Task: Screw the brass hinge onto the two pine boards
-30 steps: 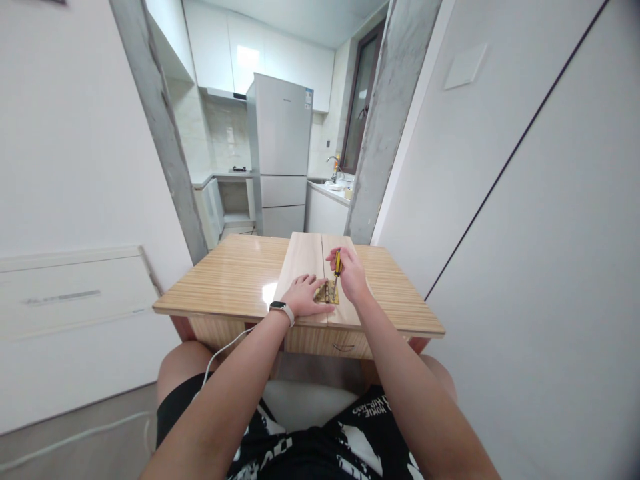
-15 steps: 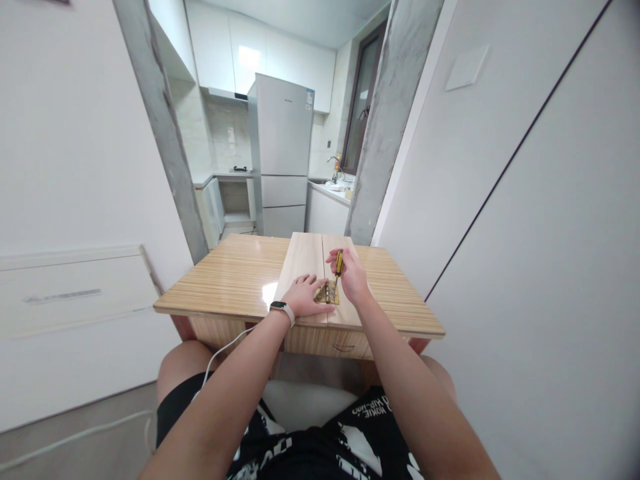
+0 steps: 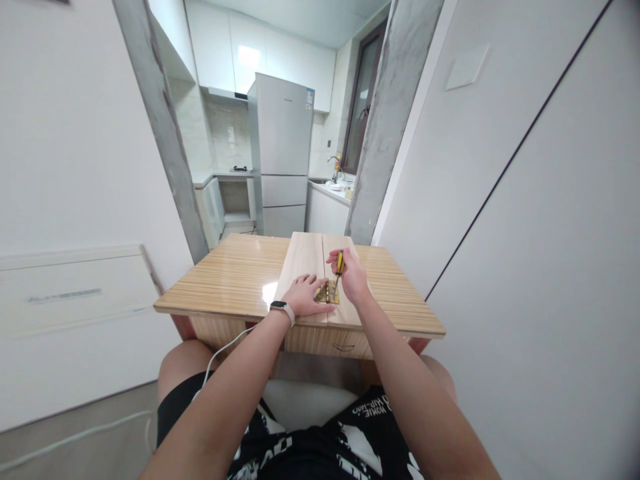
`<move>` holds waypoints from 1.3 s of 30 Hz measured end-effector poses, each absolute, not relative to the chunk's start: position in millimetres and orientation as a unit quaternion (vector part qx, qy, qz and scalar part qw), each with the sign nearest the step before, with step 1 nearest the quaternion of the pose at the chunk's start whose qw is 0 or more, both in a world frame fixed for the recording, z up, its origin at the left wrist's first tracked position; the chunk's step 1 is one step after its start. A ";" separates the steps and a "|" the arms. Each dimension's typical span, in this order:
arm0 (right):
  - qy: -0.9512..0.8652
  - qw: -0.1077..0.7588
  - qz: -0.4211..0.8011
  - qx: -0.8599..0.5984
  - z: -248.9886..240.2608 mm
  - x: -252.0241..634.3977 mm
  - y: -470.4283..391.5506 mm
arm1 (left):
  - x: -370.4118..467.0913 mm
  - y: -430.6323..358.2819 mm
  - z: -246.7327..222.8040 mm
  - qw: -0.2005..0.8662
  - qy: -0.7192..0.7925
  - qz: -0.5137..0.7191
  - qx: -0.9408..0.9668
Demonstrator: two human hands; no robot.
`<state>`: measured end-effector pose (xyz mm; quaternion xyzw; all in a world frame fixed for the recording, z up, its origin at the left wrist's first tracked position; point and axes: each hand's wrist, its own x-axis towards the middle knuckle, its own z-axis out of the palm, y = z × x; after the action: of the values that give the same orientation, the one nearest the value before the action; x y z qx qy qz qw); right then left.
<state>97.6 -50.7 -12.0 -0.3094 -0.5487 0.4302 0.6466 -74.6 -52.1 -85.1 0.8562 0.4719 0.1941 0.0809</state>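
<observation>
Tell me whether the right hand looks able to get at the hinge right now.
Probably yes: the right hand holds a screwdriver pointed down at the right half of the hinge, mostly uncovered; the left hand covers only part of the other half.

Silver refrigerator (image 3: pixel 284 127) before white cabinets (image 3: pixel 210 47), dark-framed window (image 3: pixel 361 100) to the right

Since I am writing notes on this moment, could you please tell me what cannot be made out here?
All in the head view:
Hinge: left side partly covered by the left hand.
Screwdriver: tip too small to tell whether it meets a screw.
Watch: display too small to read.
Floor cable: continuation cut off by the picture's left edge.
</observation>
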 end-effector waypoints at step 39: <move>-0.563 0.653 0.405 -0.305 -12.8 96.1 -57.8 | -72.7 -51.0 -83.5 0.050 0.471 0.196 0.859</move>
<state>96.1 -57.8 -12.8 -0.3047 -0.5628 0.4054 0.6527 -72.7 -51.0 -83.5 0.8586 0.4713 0.1955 0.0502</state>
